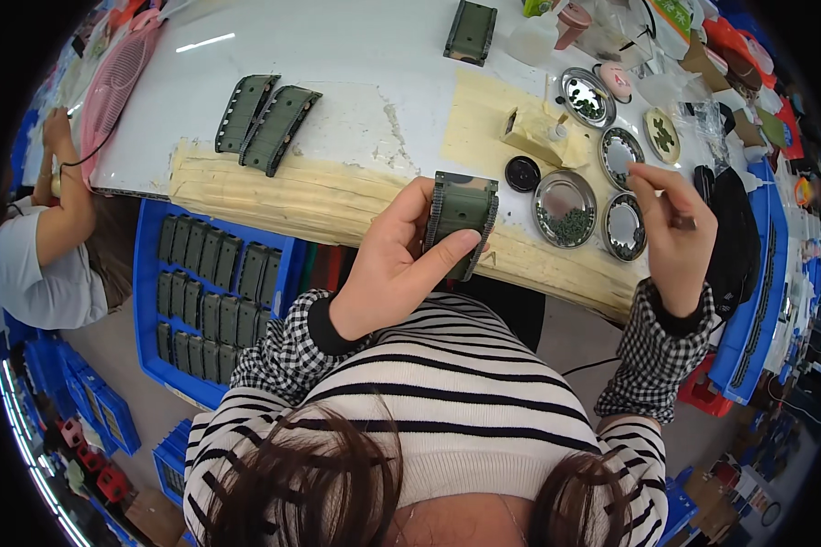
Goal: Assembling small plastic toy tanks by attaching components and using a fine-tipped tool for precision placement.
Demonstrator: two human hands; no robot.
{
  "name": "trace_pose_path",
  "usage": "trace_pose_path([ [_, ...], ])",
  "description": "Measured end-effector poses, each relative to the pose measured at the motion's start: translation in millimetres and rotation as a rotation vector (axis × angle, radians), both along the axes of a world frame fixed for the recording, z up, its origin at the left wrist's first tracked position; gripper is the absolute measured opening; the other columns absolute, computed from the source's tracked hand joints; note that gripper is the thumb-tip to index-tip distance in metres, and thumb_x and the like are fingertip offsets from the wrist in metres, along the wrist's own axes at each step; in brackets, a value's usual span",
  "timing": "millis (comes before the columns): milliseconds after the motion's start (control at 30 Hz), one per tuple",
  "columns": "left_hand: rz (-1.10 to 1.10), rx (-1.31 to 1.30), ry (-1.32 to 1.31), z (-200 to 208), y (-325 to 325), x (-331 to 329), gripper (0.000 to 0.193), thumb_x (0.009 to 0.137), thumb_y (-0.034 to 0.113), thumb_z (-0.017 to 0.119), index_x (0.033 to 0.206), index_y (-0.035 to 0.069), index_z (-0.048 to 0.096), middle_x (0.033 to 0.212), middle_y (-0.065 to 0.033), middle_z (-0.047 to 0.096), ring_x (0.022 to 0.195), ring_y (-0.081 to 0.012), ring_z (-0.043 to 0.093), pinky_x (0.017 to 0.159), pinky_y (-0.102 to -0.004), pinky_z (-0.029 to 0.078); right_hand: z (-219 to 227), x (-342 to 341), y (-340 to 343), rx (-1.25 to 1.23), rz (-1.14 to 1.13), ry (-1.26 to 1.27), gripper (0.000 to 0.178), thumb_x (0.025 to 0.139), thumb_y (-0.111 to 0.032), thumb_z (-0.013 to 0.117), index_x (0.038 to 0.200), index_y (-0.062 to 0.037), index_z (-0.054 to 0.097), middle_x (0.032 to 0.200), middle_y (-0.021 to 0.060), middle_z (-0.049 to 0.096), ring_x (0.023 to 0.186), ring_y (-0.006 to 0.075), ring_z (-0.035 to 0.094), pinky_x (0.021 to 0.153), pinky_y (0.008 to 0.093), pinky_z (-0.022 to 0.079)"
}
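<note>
My left hand [383, 273] grips a dark green, curved plastic part [462, 208] with ridged side edges, its thumb pressed across the face. The part is held over the table's near edge, in front of my body. To the right, my right hand [677, 239] is raised beside the small metal dishes, thumb and index finger pinched together; whatever may be between them is too small to make out. The fingertips are at a metal dish [618, 149] of small dark pieces. Nearby stand another dish [564, 189] with tiny green pieces and a third dish [623, 217], partly filled.
More green parts [281, 128] lie on the white table [356, 55], another green part [471, 33] farther back. A black round lid [522, 173] sits beside a tape-covered block [531, 135]. At lower left, a blue crate [146, 301] holds rows of parts. Another person [50, 246] sits left.
</note>
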State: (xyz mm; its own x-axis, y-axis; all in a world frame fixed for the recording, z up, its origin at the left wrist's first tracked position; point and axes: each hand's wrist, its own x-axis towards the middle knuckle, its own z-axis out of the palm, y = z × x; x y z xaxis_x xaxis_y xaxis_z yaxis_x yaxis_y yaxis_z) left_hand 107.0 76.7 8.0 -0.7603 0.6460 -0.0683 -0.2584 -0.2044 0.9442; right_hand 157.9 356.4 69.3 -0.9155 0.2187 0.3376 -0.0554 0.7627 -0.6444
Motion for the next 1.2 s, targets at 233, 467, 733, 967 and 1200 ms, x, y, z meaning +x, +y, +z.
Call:
trace_pose_path([
  [233, -0.009, 0.027, 0.029, -1, 7, 3, 0.036, 0.095, 0.001, 0.055, 0.128, 0.0, 0.042, 0.11, -0.0117, 0.062, 0.101, -0.0157, 0.063, 0.087, -0.0295, 0.052, -17, 3, -78, -0.372, 0.147, -0.032, 0.017, 0.077, 0.006, 0.071, 0.092, -0.0029, 0.072, 0.074, 0.0, 0.064, 0.047, 0.0016, 0.038, 0.045, 0.0189, 0.027],
  [467, 0.003, -0.088, 0.187, -4, -1, 5, 0.032, 0.093, 0.0, 0.058, 0.123, -0.002, 0.046, 0.109, -0.0084, 0.06, 0.097, -0.0134, 0.06, 0.086, -0.027, 0.049, -18, -8, -84, -0.333, 0.205, -0.002, 0.019, 0.076, 0.008, 0.07, 0.092, -0.002, 0.071, 0.075, 0.0012, 0.062, 0.054, 0.0051, 0.043, 0.046, 0.0201, 0.031],
  [733, 0.024, -0.114, 0.225, -1, 1, 8, 0.033, 0.09, -0.001, 0.061, 0.121, -0.003, 0.049, 0.108, -0.0059, 0.059, 0.098, -0.0089, 0.054, 0.086, -0.0232, 0.045, -20, -8, -97, -0.055, 0.204, 0.145, 0.022, 0.076, 0.01, 0.068, 0.096, -0.0009, 0.068, 0.086, 0.009, 0.063, 0.069, 0.02, 0.061, 0.056, 0.026, 0.047],
  [967, 0.194, -0.061, 0.32, -10, 8, 11, 0.032, 0.087, 0.006, 0.067, 0.115, -0.003, 0.055, 0.088, -0.0065, 0.061, 0.076, -0.0077, 0.055, 0.067, -0.0224, 0.047, -32, -5, -104, 0.067, 0.206, 0.242, 0.032, 0.074, 0.013, 0.066, 0.103, -0.0011, 0.068, 0.091, 0.0111, 0.062, 0.073, 0.0228, 0.063, 0.06, 0.0285, 0.051],
  [1200, 0.188, -0.049, 0.321, -12, 8, 12, 0.033, 0.087, 0.005, 0.067, 0.116, -0.003, 0.054, 0.091, -0.0065, 0.062, 0.08, -0.0078, 0.055, 0.07, -0.0223, 0.047, -35, 3, -103, -0.015, 0.262, 0.191, 0.037, 0.077, 0.013, 0.063, 0.111, -0.0013, 0.067, 0.095, 0.012, 0.062, 0.076, 0.0217, 0.063, 0.064, 0.0259, 0.05],
])
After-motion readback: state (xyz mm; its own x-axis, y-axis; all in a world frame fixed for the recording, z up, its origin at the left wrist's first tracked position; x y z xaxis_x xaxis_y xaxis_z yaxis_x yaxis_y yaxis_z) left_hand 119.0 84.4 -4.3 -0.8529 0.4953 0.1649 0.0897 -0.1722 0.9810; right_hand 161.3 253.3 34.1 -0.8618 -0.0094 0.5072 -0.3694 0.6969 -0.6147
